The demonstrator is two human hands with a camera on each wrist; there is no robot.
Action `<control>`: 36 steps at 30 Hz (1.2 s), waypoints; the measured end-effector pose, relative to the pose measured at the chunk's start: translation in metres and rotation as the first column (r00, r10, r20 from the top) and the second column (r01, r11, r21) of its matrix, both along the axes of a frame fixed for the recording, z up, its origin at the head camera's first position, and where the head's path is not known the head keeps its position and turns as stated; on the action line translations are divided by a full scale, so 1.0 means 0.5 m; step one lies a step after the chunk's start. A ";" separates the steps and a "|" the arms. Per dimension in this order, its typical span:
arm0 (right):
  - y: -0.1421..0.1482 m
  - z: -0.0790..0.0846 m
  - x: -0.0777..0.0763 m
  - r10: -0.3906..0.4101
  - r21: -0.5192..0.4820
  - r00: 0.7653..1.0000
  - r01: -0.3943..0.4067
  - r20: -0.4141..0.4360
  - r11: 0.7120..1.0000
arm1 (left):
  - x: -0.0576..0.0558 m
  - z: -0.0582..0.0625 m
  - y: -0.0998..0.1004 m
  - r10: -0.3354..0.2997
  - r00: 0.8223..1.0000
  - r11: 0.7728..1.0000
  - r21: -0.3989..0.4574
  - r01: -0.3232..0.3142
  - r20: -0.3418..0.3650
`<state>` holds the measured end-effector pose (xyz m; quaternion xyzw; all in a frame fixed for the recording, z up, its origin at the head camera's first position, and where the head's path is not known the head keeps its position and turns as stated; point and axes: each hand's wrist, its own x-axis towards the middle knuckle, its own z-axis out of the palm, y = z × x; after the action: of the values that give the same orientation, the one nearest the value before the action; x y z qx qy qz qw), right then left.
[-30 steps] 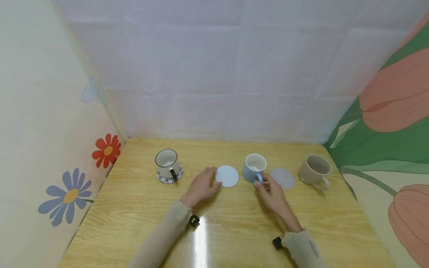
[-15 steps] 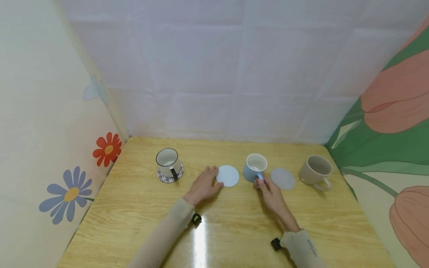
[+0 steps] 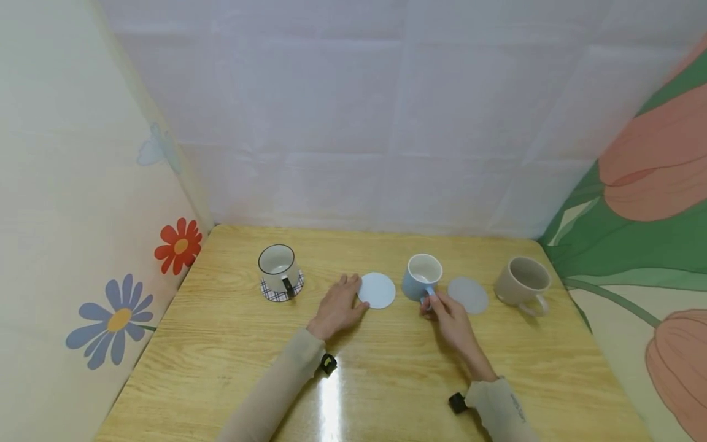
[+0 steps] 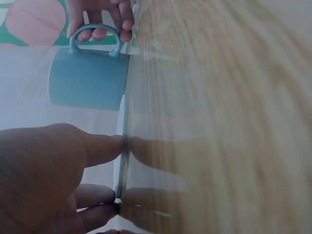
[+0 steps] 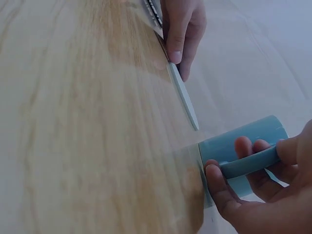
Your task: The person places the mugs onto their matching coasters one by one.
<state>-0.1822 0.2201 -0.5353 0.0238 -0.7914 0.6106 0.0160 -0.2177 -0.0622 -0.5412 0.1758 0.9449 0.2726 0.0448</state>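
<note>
My right hand (image 3: 455,320) holds the handle of a light blue mug (image 3: 415,284), with thumb and fingers around it in the right wrist view. The mug (image 5: 243,139) is upright and seems to stand on the table. To its left lies a round pale blue coaster (image 3: 378,291). My left hand (image 3: 337,309) spans that coaster's left side, the thumb on its near edge and the fingertips on its far edge. In the left wrist view, the thumb and fingertips touch the rim of the coaster (image 4: 122,114), which lies flat.
A white mug (image 3: 277,268) with a black rim and handle stands on a checked coaster (image 3: 274,295) at the left. Right of the blue mug lies a round grey coaster (image 3: 467,294). A beige mug (image 3: 519,283) stands on the wooden table (image 3: 397,387) farther right.
My right fingers have closed around the mug's handle. My left hand keeps its place at the coaster. The whole head view has shifted slightly.
</note>
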 end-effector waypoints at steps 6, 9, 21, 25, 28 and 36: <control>0.003 -0.001 -0.003 0.023 -0.029 1.000 -0.023 0.012 0.999 | -0.001 -0.004 0.001 0.004 1.000 1.000 -0.020 -0.004 -0.014; 0.003 0.000 -0.002 0.025 -0.061 1.000 -0.025 0.009 0.998 | -0.001 -0.002 0.003 0.008 1.000 1.000 -0.024 -0.009 -0.016; -0.002 0.014 -0.003 0.013 -0.034 1.000 -0.012 0.015 0.999 | 0.001 0.008 0.006 0.020 1.000 1.000 -0.021 -0.020 -0.004; -0.002 0.016 -0.001 0.028 -0.032 1.000 -0.028 -0.007 0.999 | 0.003 0.009 0.005 0.022 1.000 1.000 -0.015 -0.022 0.003; -0.003 0.018 0.000 0.032 -0.028 0.999 -0.033 -0.019 0.999 | 0.004 0.010 0.005 0.023 1.000 1.000 -0.010 -0.023 0.006; -0.007 0.030 0.005 0.032 -0.020 0.999 -0.032 -0.012 0.999 | 0.002 0.009 0.003 0.019 1.000 1.000 -0.006 -0.019 -0.012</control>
<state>-0.1796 0.2165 -0.5204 0.0398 -0.7845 0.6188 0.0114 -0.2167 -0.0608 -0.5370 0.1683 0.9476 0.2691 0.0371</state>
